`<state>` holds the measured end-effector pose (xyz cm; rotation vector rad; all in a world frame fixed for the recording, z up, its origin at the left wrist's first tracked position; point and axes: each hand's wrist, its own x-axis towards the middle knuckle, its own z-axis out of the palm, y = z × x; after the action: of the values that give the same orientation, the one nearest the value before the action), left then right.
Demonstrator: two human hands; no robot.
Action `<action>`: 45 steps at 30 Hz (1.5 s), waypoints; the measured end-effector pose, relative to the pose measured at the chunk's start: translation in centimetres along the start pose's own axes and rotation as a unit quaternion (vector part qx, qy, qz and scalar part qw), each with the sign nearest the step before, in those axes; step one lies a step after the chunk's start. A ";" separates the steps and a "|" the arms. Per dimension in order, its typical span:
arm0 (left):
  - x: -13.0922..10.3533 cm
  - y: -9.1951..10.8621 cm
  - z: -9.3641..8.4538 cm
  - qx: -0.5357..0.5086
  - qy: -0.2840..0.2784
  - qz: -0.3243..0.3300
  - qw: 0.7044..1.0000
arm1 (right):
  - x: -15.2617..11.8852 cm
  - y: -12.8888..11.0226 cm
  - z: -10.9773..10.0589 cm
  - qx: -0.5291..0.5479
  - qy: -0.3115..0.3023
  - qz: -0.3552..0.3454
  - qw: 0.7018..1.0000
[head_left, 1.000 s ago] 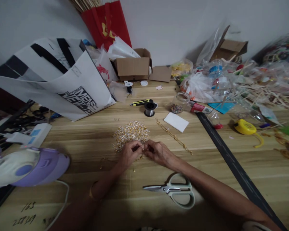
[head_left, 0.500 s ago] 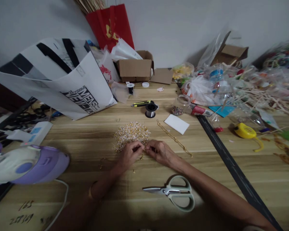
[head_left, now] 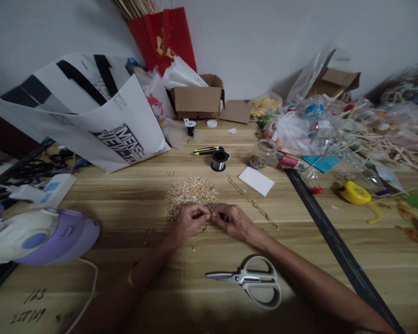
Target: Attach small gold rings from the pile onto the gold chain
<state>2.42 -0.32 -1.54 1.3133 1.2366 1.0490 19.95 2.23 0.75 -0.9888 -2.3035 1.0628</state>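
Observation:
A heap of gold and clear beaded wire pieces (head_left: 191, 192) lies on the wooden table. At its lower edge my left hand (head_left: 191, 221) is closed in a pinch, with a short gold chain (head_left: 204, 229) hanging by its fingers. Fingertips nearly touching it, my right hand (head_left: 231, 220) is pinched too; what sits between the fingertips is too small to make out. A longer gold beaded chain (head_left: 253, 202) lies to the right, beside a white card (head_left: 256, 181). Grey-handled scissors (head_left: 245, 279) rest nearer me, blades pointing left.
Behind the heap are a wire spool (head_left: 218, 161), a yellow-black cutter (head_left: 206, 150) and a jar of beads (head_left: 262, 153). On the left stand a large white bag (head_left: 125, 125) and a purple-white device (head_left: 48, 236). A yellow tape measure (head_left: 355, 192) and plastic clutter are on the right.
The view has shifted very slightly. Both hands keep the same pinched pose at the heap's edge, with no clear movement of objects.

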 end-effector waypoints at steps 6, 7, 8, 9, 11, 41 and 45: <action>0.0 0.1 -0.1 -0.055 -0.022 -0.058 0.997 | 0.1 0.2 -0.1 0.005 0.001 0.001 1.000; 0.0 0.0 -0.1 -0.053 -0.027 -0.058 0.997 | 0.1 0.2 -0.1 0.005 0.001 0.004 1.000; 0.0 0.0 -0.1 -0.049 -0.031 -0.056 0.997 | 0.1 0.3 -0.1 0.006 0.000 0.008 1.000; -0.1 0.0 -0.1 -0.043 -0.036 -0.055 0.997 | 0.2 0.3 -0.1 0.009 -0.001 0.013 1.000; -0.1 0.0 0.0 -0.028 -0.042 -0.048 0.998 | 0.2 0.4 -0.2 0.023 -0.003 0.023 0.999; -0.2 0.1 0.5 0.033 -0.047 -0.019 0.998 | 0.1 0.1 -0.3 0.015 -0.023 0.008 1.000; -0.2 -0.1 0.6 0.050 -0.043 -0.011 0.998 | 0.0 -0.1 -0.4 0.002 -0.018 -0.005 1.000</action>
<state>2.92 -0.61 -1.71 1.4030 1.2505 0.9152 20.11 2.39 1.13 -0.9626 -2.3312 1.0900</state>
